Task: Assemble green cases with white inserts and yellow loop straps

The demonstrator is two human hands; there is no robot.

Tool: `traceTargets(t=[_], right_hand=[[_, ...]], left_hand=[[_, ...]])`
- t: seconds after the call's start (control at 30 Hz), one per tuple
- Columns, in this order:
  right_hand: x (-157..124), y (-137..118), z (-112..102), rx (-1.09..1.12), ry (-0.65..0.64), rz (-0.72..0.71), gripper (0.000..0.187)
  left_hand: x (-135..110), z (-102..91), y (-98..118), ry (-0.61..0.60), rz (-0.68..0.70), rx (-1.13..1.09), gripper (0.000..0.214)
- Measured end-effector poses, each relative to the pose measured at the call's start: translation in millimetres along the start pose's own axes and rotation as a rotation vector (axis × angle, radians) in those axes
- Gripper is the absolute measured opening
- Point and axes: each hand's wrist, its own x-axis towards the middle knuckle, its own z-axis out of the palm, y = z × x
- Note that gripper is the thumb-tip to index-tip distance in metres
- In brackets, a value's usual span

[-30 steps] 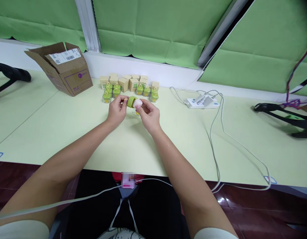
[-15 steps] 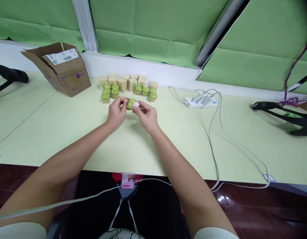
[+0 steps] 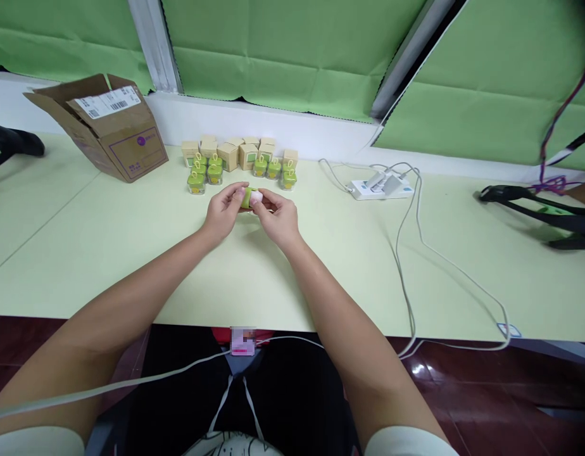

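Note:
My left hand (image 3: 222, 211) and my right hand (image 3: 280, 218) meet over the pale green table (image 3: 131, 253), both pinched on one small green cap with a white piece (image 3: 251, 197) held between the fingertips. Just beyond my hands stands a cluster of small green-lidded jars (image 3: 197, 180), some left, some right (image 3: 289, 179). Behind the jars is a row of small tan cartons (image 3: 230, 154) near the wall.
An open cardboard box (image 3: 109, 130) lies tilted at the far left. A white power strip (image 3: 380, 187) with plugs sits to the right, and its grey cables (image 3: 409, 253) trail over the table's front edge. Black frames (image 3: 539, 209) lie at the far right and far left.
My hands have closed nearer together round the green cap, so less of its white piece shows. The view has shifted slightly.

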Motion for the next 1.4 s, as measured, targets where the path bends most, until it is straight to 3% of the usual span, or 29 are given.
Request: traceTargets(t=[0.13, 0.4, 1.0, 1.23, 1.4], right_hand=[[1.5, 1.8, -3.5, -0.082, -0.019, -0.052, 0.058], [2.2, 1.4, -10.7, -0.279, -0.06, -0.198, 0.051], [-2.2, -8.2, -8.2, -0.291, -0.025, -0.287, 0.053], [-0.3, -5.7, -4.1, -0.098, -0.018, -0.146, 0.061], [7.2, 2.0, -4.5, 0.126, 0.011, 0.036, 0.082]], left_hand=[[-1.4, 1.9, 6.9, 0.01, -0.059, -0.043, 0.082], [-5.9, 6.1, 21.2, 0.015, -0.216, -0.182, 0.081], [-7.6, 6.3, 30.6, 0.015, -0.219, -0.227, 0.076], [-3.0, -0.6, 31.9, -0.045, -0.257, -0.256, 0.072], [0.4, -3.3, 29.6, -0.04, -0.296, -0.34, 0.064]])
